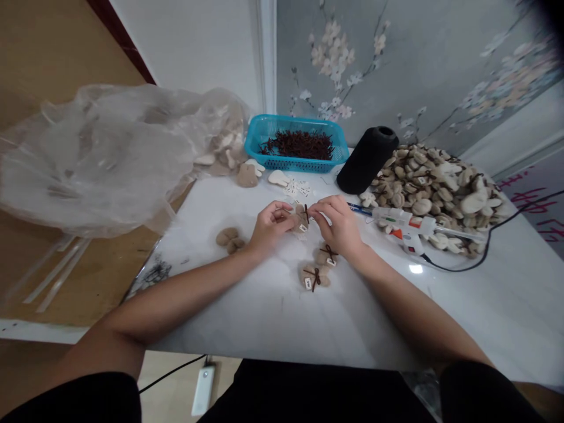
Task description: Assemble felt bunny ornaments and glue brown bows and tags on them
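Note:
Over the middle of the white table, my left hand is closed, pinching a small beige plush piece with a white label near its lower edge. The fingers of my right hand pinch a dark brown string bow against that piece. Just below my right hand lies a finished-looking plush piece with a brown bow and label. Closer to me rests another labelled, bowed plush piece. Left of my left hand, a plain plush piece lies without a bow. White labels are scattered beyond my hands.
A blue basket holds many brown bows. Beside it stands a black thread cone. Plush pieces form a pile at right, with a corded glue gun before it. A clear plastic bag bulges at left.

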`<state>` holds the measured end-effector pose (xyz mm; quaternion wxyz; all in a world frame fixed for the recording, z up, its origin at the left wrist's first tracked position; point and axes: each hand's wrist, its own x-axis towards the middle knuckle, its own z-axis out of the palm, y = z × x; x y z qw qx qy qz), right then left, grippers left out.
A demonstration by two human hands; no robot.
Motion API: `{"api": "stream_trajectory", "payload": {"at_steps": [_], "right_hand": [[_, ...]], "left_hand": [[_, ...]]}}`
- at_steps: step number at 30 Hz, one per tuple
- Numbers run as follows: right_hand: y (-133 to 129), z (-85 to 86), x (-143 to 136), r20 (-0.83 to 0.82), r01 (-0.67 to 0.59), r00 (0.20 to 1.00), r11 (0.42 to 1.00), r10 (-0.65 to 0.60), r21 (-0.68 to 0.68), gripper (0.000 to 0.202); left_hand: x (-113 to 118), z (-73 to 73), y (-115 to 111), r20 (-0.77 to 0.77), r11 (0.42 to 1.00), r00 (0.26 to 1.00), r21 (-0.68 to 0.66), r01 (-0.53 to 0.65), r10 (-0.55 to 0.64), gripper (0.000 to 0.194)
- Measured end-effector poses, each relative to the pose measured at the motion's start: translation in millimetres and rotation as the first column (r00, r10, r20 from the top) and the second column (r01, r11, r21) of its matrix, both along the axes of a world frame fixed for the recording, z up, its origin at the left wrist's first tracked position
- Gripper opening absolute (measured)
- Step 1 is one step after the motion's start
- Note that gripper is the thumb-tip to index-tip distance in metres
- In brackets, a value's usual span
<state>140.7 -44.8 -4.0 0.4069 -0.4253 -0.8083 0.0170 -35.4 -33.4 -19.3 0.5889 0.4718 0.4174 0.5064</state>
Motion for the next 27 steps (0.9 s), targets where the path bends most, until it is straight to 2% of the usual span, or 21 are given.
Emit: {"api": "stream_trajectory", "payload": {"at_steps": [4,9,18,24,27], "right_hand": [[0.2,-1.4,0.6,0.044,-0.017,0.999,0.999,0.015,0.035,0.016],[-1.7,-1.6,0.6,0.077,-0.031,0.997,1.000,0.031,-0.004,0.017],[-3.1,-4.2,1.7,0.088,-0.041,0.995,0.999,0.044,-0.035,0.017],[-4.0,-6.1,0.5,0.093,-0.040,0.995,0.998,0.044,-0.049,0.016],[-6.0,-3.3,-0.5,0.041,-0.055,0.997,0.997,0.058,-0.058,0.014]], "left_hand": [[-0.2,-0.7,0.2,0.004,0.999,0.999,-0.018,0.043,-0.043,0.034],[-0.5,-0.7,-0.3,-0.030,0.997,0.997,-0.002,0.077,-0.077,0.034],[0.8,-1.0,-0.3,-0.009,0.996,0.996,-0.015,0.086,-0.086,0.030],[0.5,-0.1,-1.0,0.028,0.992,0.992,0.001,0.127,-0.127,0.033],[0.7,0.3,-1.5,0.028,0.989,0.989,0.027,0.145,-0.146,0.034]]}}
